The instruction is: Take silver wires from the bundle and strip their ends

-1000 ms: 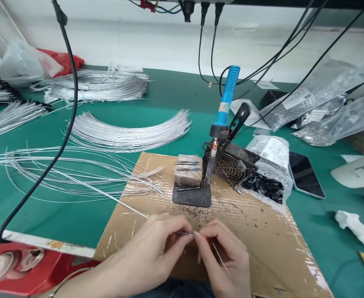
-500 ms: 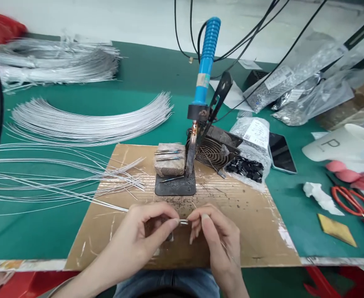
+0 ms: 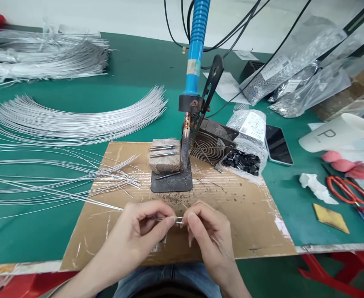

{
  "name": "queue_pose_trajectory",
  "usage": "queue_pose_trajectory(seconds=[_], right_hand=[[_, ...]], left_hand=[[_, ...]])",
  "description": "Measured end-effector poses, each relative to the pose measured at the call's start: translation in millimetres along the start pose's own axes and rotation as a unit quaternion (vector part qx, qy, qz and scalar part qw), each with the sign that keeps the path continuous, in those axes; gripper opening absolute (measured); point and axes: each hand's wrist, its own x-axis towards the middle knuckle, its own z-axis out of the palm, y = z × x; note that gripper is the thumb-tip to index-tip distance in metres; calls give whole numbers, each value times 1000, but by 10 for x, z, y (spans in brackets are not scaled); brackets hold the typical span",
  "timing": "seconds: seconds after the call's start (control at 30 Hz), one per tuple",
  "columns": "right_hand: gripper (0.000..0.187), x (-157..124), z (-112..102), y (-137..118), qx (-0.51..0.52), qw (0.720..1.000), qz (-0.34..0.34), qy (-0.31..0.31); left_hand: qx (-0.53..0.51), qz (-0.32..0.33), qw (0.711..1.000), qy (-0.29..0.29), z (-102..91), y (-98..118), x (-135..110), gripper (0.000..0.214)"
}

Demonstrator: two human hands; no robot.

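Observation:
Above the cardboard sheet (image 3: pixel 91 231), my left hand (image 3: pixel 144 229) pinches thin silvery-white wires (image 3: pixel 179 220) between thumb and forefinger. Their short ends stick out to the right from its fingertips. My right hand (image 3: pixel 211 236) is closed at those ends, its thumb and forefinger pressed together close to the left fingertips. A fine strand also runs across the right palm; its exact kind is too small to tell. Just beyond the hands, a blue-handled soldering iron (image 3: pixel 196 58) stands tip down in a holder, beside a grey block (image 3: pixel 166 162) with thin metal rods on it.
Fanned wires (image 3: pixel 82 124) and loose wires (image 3: pixel 107 182) lie left, a bundled coil (image 3: pixel 54 58) behind. A round-grilled fan (image 3: pixel 211 145), a bag of black pieces (image 3: pixel 242 161), a phone (image 3: pixel 278 144), a mug (image 3: pixel 337 134) and red-handled scissors (image 3: pixel 346 190) sit right.
The view has shifted slightly, so the table things appear further left and higher. My right thumb has closed toward its forefinger at the wire ends; the left hand keeps its pinch.

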Motion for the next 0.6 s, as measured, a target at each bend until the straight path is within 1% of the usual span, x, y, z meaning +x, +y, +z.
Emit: queue_pose_trajectory(seconds=[0.1,0.2,0.27,0.33,0.4,0.47,0.5,0.53,0.6], right_hand=[[38,24,6,-14,-34,999,-25,-31],[32,43,28,-7,-86,992,-86,-41],[28,44,52,12,-114,984,-132,-24],[27,39,66,36,-119,981,-150,19],[32,31,53,63,-75,986,-120,88],[37,24,16,88,11,985,-66,162],[38,20,-3,99,54,980,-39,186],[36,16,-15,107,92,976,-14,195],[29,7,-8,110,145,974,18,175]], left_hand=[[-16,-5,1000,-3,32,-13,-4,31],[-19,-4,1000,8,68,-13,4,28],[-14,3,1000,17,88,-5,13,29],[-6,13,999,30,100,9,19,29],[1,20,999,47,100,28,19,28],[2,14,998,68,91,44,15,27],[-2,8,997,78,86,48,13,27],[-9,3,996,85,81,50,12,26],[-21,4,996,89,78,43,17,26]])
